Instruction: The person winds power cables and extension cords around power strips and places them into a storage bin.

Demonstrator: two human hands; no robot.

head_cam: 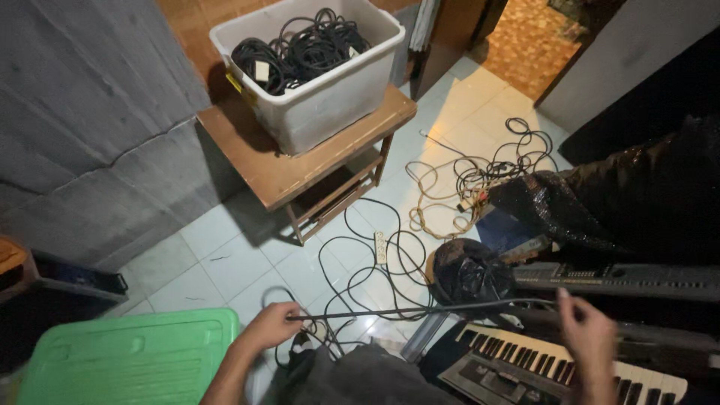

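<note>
Cable pulled taut above a keyboard

The left hand pinches one end of a black cable — the right hand, blurred over the keyboard, seems to grip the other end; its hold cannot be told. A bin of coiled cords sits beyond.

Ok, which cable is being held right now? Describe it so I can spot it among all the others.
Start at the wooden table carrying the white tub of coiled cables, then drop to the bottom of the view. There a black cable runs between the left hand and the right hand, above the keyboard. Unlike the loose loops on the tiled floor, it is pulled nearly straight.
</note>
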